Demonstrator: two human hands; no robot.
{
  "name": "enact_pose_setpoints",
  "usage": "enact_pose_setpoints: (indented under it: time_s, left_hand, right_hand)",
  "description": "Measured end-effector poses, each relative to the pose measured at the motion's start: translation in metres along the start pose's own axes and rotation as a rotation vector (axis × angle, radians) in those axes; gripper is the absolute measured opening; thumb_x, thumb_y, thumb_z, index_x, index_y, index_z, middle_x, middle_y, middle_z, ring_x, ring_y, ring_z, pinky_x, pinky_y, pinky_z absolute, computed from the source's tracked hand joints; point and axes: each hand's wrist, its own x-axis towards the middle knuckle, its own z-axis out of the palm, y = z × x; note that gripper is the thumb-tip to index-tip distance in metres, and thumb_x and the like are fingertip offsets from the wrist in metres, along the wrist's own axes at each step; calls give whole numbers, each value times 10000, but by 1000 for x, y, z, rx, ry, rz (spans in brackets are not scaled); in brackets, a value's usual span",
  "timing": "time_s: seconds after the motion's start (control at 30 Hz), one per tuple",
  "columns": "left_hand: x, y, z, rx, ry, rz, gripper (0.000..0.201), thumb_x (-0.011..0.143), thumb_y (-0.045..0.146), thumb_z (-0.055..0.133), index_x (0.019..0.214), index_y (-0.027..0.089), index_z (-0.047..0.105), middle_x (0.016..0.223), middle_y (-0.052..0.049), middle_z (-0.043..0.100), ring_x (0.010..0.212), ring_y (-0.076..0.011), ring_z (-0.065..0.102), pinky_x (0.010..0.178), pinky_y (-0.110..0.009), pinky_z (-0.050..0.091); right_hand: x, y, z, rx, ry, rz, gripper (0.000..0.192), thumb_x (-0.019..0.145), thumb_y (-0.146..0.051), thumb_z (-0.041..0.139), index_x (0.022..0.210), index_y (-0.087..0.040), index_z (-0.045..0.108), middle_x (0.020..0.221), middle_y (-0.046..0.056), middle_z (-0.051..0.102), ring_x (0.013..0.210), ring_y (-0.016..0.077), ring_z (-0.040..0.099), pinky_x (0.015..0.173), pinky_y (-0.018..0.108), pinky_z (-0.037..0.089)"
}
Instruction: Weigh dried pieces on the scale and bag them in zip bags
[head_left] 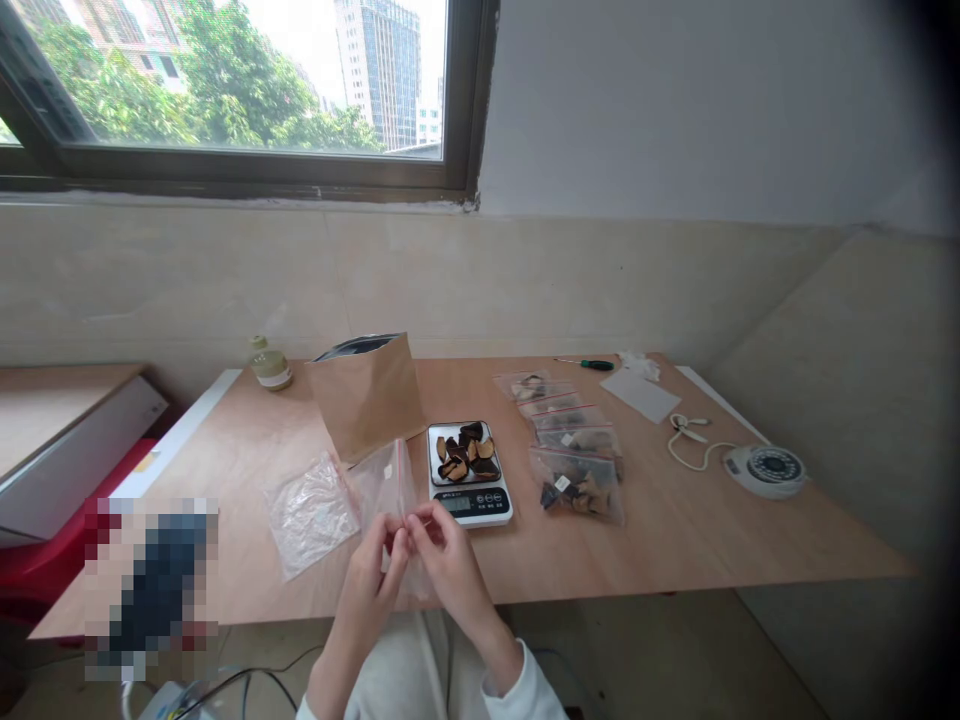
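Note:
My left hand (375, 568) and my right hand (444, 553) meet at the table's front edge, fingertips pinched together on a clear zip bag (386, 482) with a red line along its seal. Just beyond my right hand stands a white kitchen scale (487, 508). Dark-skinned dried slices (466, 452), perhaps mushroom, lie on its metal plate. Left of my hands lies a larger clear bag (311, 512) that looks full of folded plastic bags. Behind it a brown paper pouch (371, 395) stands upright with its top open.
Several filled zip bags (581, 488) overlap in a row right of the scale. Farther right are a screwdriver (596, 365), a white paper sheet (640, 395) and a round white corded device (765, 470). A small bottle (270, 365) stands at the back left. A blurred dark object (157, 580) sits front left.

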Motion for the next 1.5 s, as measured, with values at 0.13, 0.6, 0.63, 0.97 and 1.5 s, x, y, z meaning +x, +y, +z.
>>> enact_pose_setpoints:
  time_s: [0.13,0.6,0.63,0.97,1.5]
  left_hand:
    - [1,1,-4,36,267,-61,197,896,322,398,737,221,455,630,30,485,587,-136,493,580,-245,409]
    - [3,-15,-52,291,525,-192,201,846,343,434,688,220,448,598,42,482,573,-133,483,572,-235,374]
    - [2,-17,-52,297,518,-198,207,848,349,433,687,219,449,596,42,484,573,-134,484,574,-236,375]
    - [3,-19,-54,289,501,-208,216,852,356,434,686,219,455,588,42,502,567,-135,496,565,-233,376]
    - [6,-22,-46,242,455,-190,234,858,365,430,675,220,439,590,43,479,564,-132,480,561,-237,371]
  right_hand:
    - [0,13,-9,-31,37,12,330,872,-514,509,847,-188,556,799,26,639,717,161,597,648,262,461]
    - [96,6,-109,-1004,105,-324,145,886,-262,534,973,-198,631,1022,107,546,1012,261,493,908,416,399]
    - [102,10,-111,-1065,89,-323,129,871,-261,560,953,-195,634,1019,111,537,1008,267,486,897,418,400]
    - [108,-3,-114,-1078,129,-275,98,845,-249,575,805,-220,659,959,80,546,966,252,486,867,389,374]
    - [0,26,-177,-616,501,-116,247,850,-422,529,890,-186,588,897,86,630,754,211,588,733,367,482]
